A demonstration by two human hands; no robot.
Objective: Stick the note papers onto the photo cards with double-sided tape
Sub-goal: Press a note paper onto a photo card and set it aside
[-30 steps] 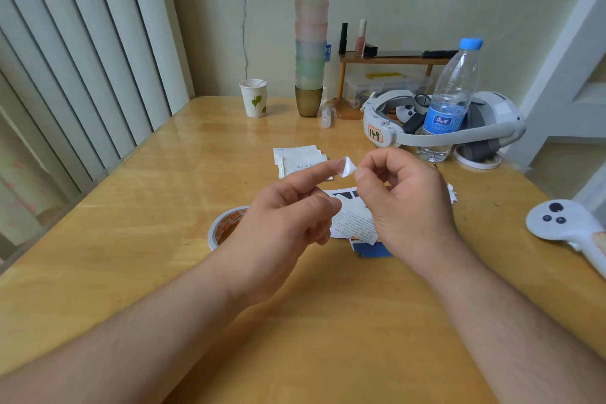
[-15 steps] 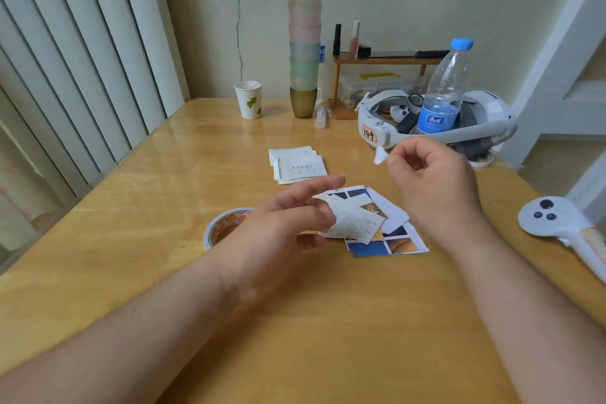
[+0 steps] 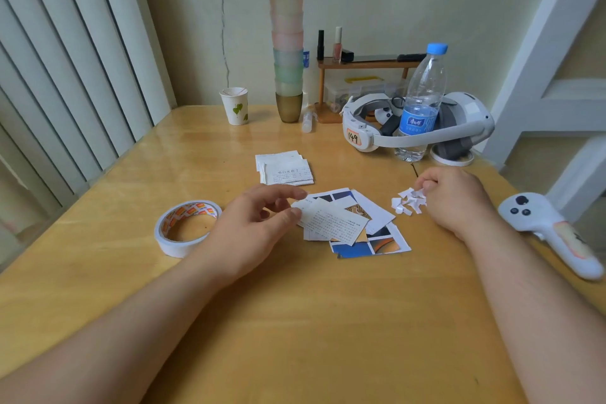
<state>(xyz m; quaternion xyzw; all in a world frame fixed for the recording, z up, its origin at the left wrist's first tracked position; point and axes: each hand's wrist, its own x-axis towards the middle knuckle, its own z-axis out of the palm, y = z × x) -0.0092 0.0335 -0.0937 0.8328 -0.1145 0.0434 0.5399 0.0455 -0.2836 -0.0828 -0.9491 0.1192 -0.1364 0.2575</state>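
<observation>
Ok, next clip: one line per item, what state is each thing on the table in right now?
Left hand: fingers loosely spread, fingertips at the note paper's edge.
Right hand: curled, at the white paper scraps.
White printed note paper: lying on the photo cards.
White double-sided tape roll: flat, untouched.
Clear plastic water bottle: upright, capped.
Stacked pastel cups: upright.

- Print on the top note paper (image 3: 331, 221) is too small to read.
- Photo cards (image 3: 370, 241) lie mostly hidden beneath that note paper.
- Right hand (image 3: 454, 197), beside the note paper: fingertips curl out of sight.
</observation>
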